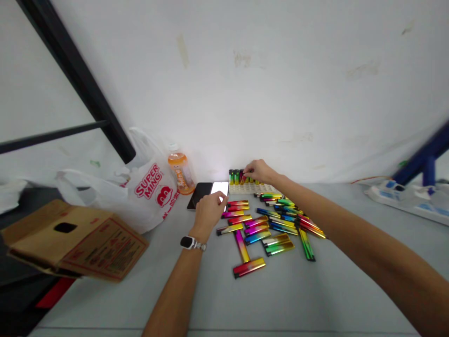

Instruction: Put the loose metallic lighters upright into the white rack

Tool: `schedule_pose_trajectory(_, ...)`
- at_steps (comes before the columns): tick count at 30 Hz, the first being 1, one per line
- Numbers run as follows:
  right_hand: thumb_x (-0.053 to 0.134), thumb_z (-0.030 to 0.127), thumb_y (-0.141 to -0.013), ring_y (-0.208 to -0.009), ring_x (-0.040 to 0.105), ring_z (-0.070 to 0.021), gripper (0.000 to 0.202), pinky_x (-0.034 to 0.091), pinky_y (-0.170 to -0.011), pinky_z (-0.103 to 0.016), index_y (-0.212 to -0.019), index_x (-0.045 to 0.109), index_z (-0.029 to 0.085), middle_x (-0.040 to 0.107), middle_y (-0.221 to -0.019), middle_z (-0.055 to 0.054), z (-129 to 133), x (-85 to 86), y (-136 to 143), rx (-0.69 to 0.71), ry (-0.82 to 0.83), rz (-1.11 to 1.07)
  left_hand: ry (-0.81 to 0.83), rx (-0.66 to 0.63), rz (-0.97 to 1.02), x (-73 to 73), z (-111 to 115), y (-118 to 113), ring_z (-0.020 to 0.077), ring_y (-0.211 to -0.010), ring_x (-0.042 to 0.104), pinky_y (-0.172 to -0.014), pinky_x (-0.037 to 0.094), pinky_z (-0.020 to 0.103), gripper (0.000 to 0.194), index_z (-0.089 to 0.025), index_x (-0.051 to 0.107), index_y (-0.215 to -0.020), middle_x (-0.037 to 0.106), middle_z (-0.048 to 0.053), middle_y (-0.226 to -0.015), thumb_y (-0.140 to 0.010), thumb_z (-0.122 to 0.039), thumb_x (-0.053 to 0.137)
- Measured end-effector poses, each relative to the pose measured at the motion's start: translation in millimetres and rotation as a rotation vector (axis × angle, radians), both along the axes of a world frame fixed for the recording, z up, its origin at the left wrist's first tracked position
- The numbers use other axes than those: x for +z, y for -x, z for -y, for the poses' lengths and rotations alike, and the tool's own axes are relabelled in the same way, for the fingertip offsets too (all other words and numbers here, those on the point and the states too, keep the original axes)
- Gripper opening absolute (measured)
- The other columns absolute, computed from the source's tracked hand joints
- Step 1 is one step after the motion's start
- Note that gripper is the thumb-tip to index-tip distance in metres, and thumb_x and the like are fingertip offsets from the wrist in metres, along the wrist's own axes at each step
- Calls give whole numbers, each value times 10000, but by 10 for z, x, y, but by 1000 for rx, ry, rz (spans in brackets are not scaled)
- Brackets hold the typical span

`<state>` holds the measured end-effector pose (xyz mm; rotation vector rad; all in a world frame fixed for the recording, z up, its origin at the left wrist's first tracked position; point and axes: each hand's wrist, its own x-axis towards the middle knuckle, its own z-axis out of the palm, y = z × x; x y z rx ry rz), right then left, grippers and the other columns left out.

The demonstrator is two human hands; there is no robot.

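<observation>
My right hand (258, 170) is at the back of the table, its fingers closed on a lighter whose reddish part shows by the fingertips. It is over a white tray (242, 189) with holes, where several lighters (236, 177) stand upright in a row. My left hand (209, 208), with a watch on its wrist, is curled over the near edge of a lit phone (219, 188). Whatever its fingers may hold is hidden. Between and in front of my arms lie many loose metallic lighters, among them a red-gold one (249, 267) nearest me and a green one (307, 245).
Left of the phone are a dark flat device (199, 195), an orange drink bottle (181, 172) and a white plastic bag (150, 196). An open cardboard box (101, 245) sits at the table's left edge. A power strip (409, 200) lies at the far right. The wall stands right behind the tray.
</observation>
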<state>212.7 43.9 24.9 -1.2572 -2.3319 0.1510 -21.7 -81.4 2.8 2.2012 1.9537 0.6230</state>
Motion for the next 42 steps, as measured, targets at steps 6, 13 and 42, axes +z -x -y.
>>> schedule_pose_trajectory(6,566,263,-896,-998,549,-228,238,433,-755,-291,-1005,777,238,613,-1065,-104,200,7,153,-135,-140,176,-22,-53,23,-54,10,-83,173,-727,617,-582,294,252,240,-266,690,-951,720,13,-830,-911,-391,490)
schedule_pose_trajectory(13,454,236,-947,-988,519,-269,429,406,-851,-363,-1357,569,182,526,-1059,-156,503,-71,235,-188,-151,267,72,-130,-50,-63,68,-179,171,-673,588,-568,269,266,336,-191,632,-680,676,54,-710,-890,-404,480)
schedule_pose_trajectory(42,676,243,-726,-636,557,-169,113,374,-593,-266,-789,723,161,671,-735,-56,941,-160,-44,19,286,322,111,-194,15,-165,71,-252,168,-656,575,-575,269,268,446,-194,657,-699,664,51,-692,-922,-490,409)
